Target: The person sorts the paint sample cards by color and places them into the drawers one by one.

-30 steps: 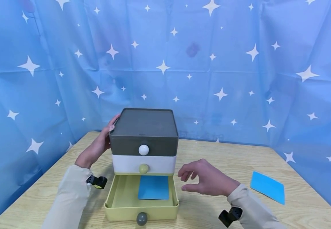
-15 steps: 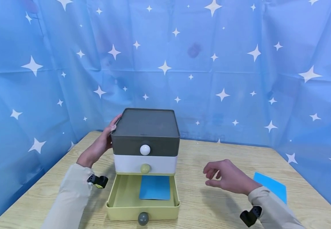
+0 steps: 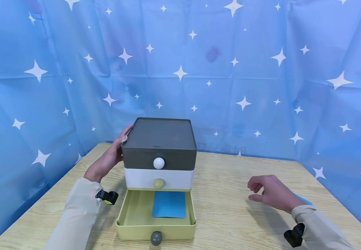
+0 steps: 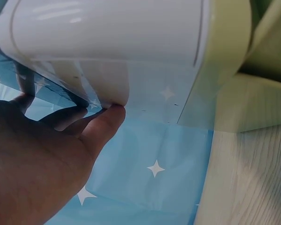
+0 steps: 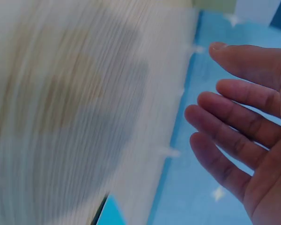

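Blue star-printed cloth backs a wooden table point(image 3: 230, 208); the left hand point(image 3: 106, 159) rests flat against the drawer unit point(image 3: 159, 152) near the left edge, holding nothing; the right hand point(image 3: 269, 192), loosely open and empty, hovers by a blue card point(image 3: 305, 200) at the right edge; a flat card may resist pinching and slide off.

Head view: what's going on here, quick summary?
A person sits at a wooden table with a three-drawer organizer. The left hand rests against its left side, steadying it. The bottom yellow-green drawer is pulled out, with a blue card lying flat inside; the upper two drawers are closed. The right hand is empty, fingers relaxed, hovering over the table next to a second blue card on the right, not touching it as far as the view shows.
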`<state>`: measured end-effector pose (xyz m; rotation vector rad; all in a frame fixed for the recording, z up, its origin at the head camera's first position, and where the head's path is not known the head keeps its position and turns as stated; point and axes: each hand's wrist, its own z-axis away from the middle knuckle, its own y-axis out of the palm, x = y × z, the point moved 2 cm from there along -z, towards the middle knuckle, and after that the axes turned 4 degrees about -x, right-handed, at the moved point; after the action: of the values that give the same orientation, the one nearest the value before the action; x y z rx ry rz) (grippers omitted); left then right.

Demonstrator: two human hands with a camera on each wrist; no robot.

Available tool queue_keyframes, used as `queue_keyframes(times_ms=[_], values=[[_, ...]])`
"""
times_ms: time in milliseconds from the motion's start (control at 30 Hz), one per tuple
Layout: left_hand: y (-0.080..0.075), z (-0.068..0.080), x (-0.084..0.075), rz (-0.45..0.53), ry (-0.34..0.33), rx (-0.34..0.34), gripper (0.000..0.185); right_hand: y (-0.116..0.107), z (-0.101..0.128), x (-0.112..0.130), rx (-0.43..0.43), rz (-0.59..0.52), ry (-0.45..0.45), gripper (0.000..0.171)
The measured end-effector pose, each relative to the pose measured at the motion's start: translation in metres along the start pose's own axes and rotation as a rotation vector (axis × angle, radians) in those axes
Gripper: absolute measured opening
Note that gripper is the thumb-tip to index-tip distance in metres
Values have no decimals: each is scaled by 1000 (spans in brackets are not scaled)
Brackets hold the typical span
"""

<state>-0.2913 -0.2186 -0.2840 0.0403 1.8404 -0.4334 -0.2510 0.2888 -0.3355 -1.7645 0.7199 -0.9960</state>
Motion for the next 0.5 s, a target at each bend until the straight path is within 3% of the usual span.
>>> queue_keyframes(times_ms=[267,500], values=[[1,-2,0,8,-2,0,59,-11,14,-45,72,140,102,28],[1,-1,0,7,-2,-4,60,-14,27,-80,145,127,225,78]])
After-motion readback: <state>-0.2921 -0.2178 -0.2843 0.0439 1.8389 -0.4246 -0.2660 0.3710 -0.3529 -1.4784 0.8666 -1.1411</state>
